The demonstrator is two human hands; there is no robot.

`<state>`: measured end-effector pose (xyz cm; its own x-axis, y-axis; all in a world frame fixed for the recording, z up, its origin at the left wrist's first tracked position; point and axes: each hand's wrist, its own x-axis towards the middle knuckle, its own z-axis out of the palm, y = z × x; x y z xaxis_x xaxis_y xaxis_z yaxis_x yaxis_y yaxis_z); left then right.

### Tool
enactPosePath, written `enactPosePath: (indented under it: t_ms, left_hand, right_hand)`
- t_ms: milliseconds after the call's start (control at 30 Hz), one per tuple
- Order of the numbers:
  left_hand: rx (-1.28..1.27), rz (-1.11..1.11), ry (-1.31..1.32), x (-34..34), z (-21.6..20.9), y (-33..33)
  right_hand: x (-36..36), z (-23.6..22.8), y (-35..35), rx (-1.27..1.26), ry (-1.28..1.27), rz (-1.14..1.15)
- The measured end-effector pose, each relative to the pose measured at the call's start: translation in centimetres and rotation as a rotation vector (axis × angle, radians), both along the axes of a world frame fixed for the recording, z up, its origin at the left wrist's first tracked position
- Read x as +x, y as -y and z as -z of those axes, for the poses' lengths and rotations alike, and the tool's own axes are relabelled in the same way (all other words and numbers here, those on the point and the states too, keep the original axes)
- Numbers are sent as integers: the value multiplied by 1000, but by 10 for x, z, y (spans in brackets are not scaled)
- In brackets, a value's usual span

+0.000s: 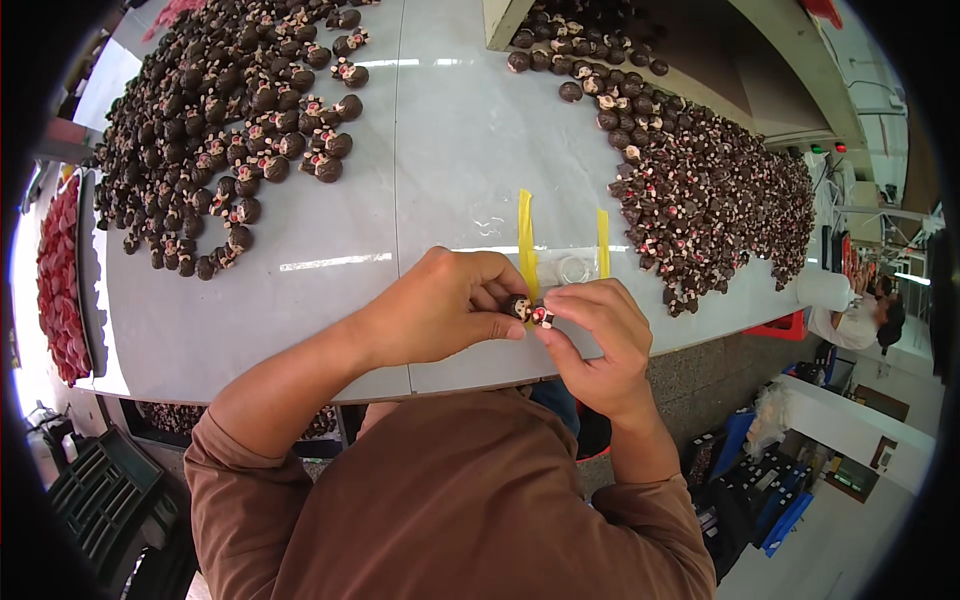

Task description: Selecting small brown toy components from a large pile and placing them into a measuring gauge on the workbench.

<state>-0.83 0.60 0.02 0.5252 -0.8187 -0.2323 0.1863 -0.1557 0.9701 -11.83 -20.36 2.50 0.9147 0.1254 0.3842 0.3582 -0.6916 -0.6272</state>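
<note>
My left hand (440, 305) and my right hand (598, 330) meet over the near edge of a pale grey table (450, 150). Between their fingertips they pinch one small dark brown figure head (528, 311) with a cream and red face. The left fingers grip its brown back, the right thumb and forefinger press on the face side. Just beyond the hands a clear plastic piece (570, 268) is taped to the table by two yellow strips (526, 245).
A large heap of the same brown heads (230, 110) covers the table's far left, another heap (700, 190) the right. Red parts (62, 280) lie on a tray at the left edge. Another person (860, 320) sits at the right. Black crates (100, 500) stand on the floor.
</note>
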Motion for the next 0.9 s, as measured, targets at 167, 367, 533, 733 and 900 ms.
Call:
enactPosePath:
  t_ms: [167,367,533,733,900]
  left_hand:
    - [18,22,-14,0,0,-1]
    - [48,22,-7,1,2,-1]
    - [-55,-2,351,-9,-2,3]
    - [-105,43,448,-7,-2,13]
    - [-50,-50,686,-6,7,4]
  right_hand:
    - [0,-2,-1,-20,-4,-4]
    - [-2,3,2,-20,-40,-2]
    - [-5,6,4,50,-93,-10]
    - [-16,9,8,217,-140,195]
    - [-37,11,38,138,-64,311]
